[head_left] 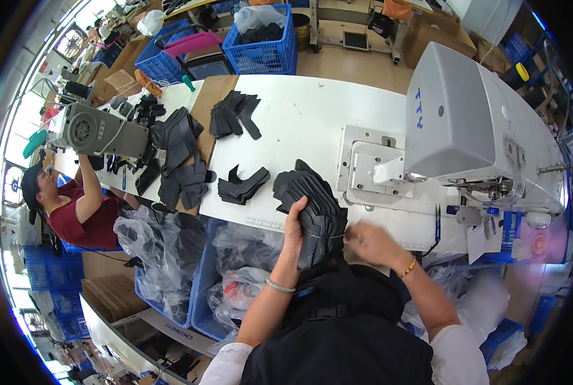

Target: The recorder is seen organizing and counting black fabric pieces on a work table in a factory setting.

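Observation:
My left hand [294, 228] is closed round a thick stack of black cut pieces [312, 208], held upright at the table's near edge. Across the lower part of this stack runs a thin white string [328, 238], drawn out to the right. At its end is my right hand [373, 242], blurred by motion, fingers bent together at the string. Left of the held stack, a small pile of black pieces [243, 185] lies on the white table [299, 109]. Farther back is another fanned pile of black pieces [232, 114].
A large sewing machine [453, 122] stands at my right, dark tweezers [437, 228] near it. More black pieces [180, 147] lie to the left, by a co-worker in red [84, 215] at another machine [100, 131]. Blue crates [200, 282] with plastic bags stand below the table edge.

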{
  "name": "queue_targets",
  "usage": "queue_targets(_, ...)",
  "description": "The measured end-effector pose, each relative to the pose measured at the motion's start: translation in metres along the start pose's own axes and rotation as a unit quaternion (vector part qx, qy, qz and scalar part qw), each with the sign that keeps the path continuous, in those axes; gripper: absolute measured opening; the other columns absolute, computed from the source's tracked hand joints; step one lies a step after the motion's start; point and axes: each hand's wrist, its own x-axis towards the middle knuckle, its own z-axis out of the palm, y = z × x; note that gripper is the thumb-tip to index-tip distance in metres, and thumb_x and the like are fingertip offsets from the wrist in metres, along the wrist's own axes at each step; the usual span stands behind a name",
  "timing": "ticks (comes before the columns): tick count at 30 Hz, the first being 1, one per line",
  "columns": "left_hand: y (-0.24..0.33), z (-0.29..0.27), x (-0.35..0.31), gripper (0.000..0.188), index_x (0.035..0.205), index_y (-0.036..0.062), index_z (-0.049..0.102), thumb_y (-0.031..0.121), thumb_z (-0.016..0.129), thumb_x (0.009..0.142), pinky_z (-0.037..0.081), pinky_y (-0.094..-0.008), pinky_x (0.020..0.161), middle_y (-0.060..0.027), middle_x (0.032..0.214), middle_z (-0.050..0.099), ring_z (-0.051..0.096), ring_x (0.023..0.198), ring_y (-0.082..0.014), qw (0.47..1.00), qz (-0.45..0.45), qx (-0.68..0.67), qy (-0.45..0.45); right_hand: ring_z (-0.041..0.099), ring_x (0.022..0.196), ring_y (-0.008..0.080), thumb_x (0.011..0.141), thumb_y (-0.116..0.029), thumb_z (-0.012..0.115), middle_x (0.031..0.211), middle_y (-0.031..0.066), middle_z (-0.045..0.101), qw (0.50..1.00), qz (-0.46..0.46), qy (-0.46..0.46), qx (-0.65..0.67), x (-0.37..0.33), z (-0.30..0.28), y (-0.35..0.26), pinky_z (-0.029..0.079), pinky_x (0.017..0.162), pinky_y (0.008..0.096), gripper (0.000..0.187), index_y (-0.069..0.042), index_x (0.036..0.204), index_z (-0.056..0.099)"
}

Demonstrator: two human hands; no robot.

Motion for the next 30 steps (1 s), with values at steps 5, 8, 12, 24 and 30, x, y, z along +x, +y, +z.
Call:
queue_targets(5, 0.009, -0.003, 0.013, 0.043, 0.114, -0.0015, 0.050, 0.026, 0.060, 0.082, 0.047, -0.0358, 0.086, -0.0129, 0.105, 0.059, 0.059, 0.095, -0.0237, 0.969, 0.152, 0.183, 0.068, 0.059, 0.077, 0.0336, 0.093, -0.034, 0.041, 0.080, 0.0153, 0.060, 0.957, -0.069, -0.226, 0.165, -0.029, 0.042, -0.029, 0.046, 0.068, 0.0389, 0.034, -0.005, 0.084, 0.056)
queue_targets(8, 0.009, -0.001, 0.013, 0.044, 0.114, -0.0017, 0.050, 0.027, 0.061, 0.082, 0.047, -0.0368, 0.087, -0.0132, 0.105, 0.059, 0.059, 0.096, -0.0245, 0.975, 0.152, 0.141, 0.075, 0.059, 0.078, 0.0332, 0.093, -0.034, 0.040, 0.080, 0.0142, 0.061, 0.948, -0.054, -0.273, 0.152, -0.026, 0.050, -0.025, 0.046, 0.069, 0.0390, 0.034, -0.006, 0.085, 0.058)
queue_targets(12, 0.013, -0.004, 0.021, 0.039, 0.109, -0.0008, 0.052, 0.023, 0.062, 0.081, 0.049, -0.0370, 0.084, -0.0129, 0.103, 0.060, 0.060, 0.093, -0.0249, 0.993, 0.109, -0.040, 0.025, 0.060, 0.081, 0.0326, 0.089, -0.027, 0.041, 0.081, 0.0128, 0.063, 0.935, 0.085, -0.310, 0.153, -0.018, 0.045, -0.018, 0.047, 0.071, 0.0408, 0.027, -0.008, 0.088, 0.060)
queue_targets(24, 0.037, -0.019, 0.041, 0.045, 0.108, -0.0049, 0.052, 0.024, 0.066, 0.077, 0.052, -0.0310, 0.076, -0.0130, 0.094, 0.063, 0.064, 0.079, -0.0224, 0.979, 0.017, 0.193, 0.059, 0.059, 0.080, 0.0317, 0.082, -0.017, 0.059, 0.097, 0.0184, 0.056, 0.918, 0.221, 0.260, -0.200, -0.044, -0.012, 0.153, 0.048, 0.067, 0.0373, 0.028, 0.002, 0.101, 0.055)
queue_targets(30, 0.047, -0.011, 0.082, 0.045, 0.109, -0.0038, 0.053, 0.022, 0.067, 0.075, 0.051, -0.0303, 0.076, -0.0120, 0.097, 0.062, 0.063, 0.082, -0.0203, 0.914, -0.081, 0.398, -0.007, 0.054, 0.101, 0.0196, 0.081, -0.028, 0.066, 0.114, 0.0150, 0.053, 0.890, 0.179, 0.143, 0.393, 0.069, 0.044, 0.083, 0.047, 0.081, 0.0296, 0.058, 0.005, 0.123, 0.042)
